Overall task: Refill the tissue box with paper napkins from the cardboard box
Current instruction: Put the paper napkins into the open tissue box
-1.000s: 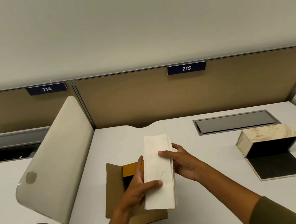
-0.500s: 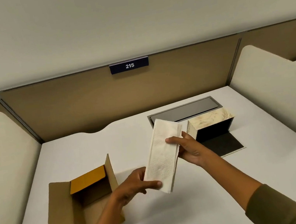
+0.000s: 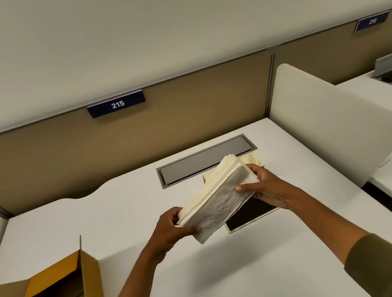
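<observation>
A thick stack of white paper napkins [image 3: 219, 196] is held above the desk, tilted, long side running from lower left to upper right. My left hand [image 3: 170, 229] grips its lower left end and my right hand [image 3: 269, 188] grips its upper right end. Right behind and under the stack lies the tissue box [image 3: 253, 158], mostly hidden; its pale patterned top shows, and its open flap with a black lining [image 3: 249, 213] lies flat on the desk. The open cardboard box [image 3: 58, 293] stands at the lower left, apart from both hands.
A grey cable hatch [image 3: 204, 158] is set into the white desk [image 3: 122, 211] behind the tissue box. Cream dividers [image 3: 334, 121] stand at the right and left. A tan partition with a sign reading 215 [image 3: 116, 104] closes the back.
Both hands have carried the napkin stack right, away from the cardboard box, to just over the tissue box. The stack has tilted flatter, and my view has turned right.
</observation>
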Demonstrator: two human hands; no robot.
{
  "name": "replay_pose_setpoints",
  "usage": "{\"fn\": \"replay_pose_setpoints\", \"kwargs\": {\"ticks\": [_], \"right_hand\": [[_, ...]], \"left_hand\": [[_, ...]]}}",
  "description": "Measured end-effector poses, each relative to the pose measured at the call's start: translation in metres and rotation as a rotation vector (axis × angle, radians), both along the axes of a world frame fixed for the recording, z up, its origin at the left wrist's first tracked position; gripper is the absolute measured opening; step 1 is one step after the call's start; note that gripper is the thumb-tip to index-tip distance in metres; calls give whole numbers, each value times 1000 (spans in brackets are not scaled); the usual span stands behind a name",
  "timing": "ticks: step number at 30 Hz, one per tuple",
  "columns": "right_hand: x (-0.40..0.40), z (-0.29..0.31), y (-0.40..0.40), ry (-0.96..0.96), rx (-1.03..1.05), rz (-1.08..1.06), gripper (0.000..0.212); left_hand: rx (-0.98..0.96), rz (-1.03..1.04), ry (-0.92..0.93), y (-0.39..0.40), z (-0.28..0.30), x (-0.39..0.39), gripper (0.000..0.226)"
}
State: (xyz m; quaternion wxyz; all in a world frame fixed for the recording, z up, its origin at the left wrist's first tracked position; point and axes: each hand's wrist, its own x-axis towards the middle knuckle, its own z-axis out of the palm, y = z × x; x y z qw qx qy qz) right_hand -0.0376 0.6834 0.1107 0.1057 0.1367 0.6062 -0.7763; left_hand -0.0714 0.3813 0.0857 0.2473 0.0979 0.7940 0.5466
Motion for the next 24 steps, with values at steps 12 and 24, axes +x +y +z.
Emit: {"fn": "replay_pose_setpoints", "kwargs": {"ticks": [12, 24], "right_hand": [[-10, -43, 126, -1, 374, 196, 86], [-36, -103, 153, 3, 651, 298, 90]], "left_hand": [[-144, 12, 125, 110, -34, -11, 51], [-361, 35, 245, 150, -82, -34, 54]]}}
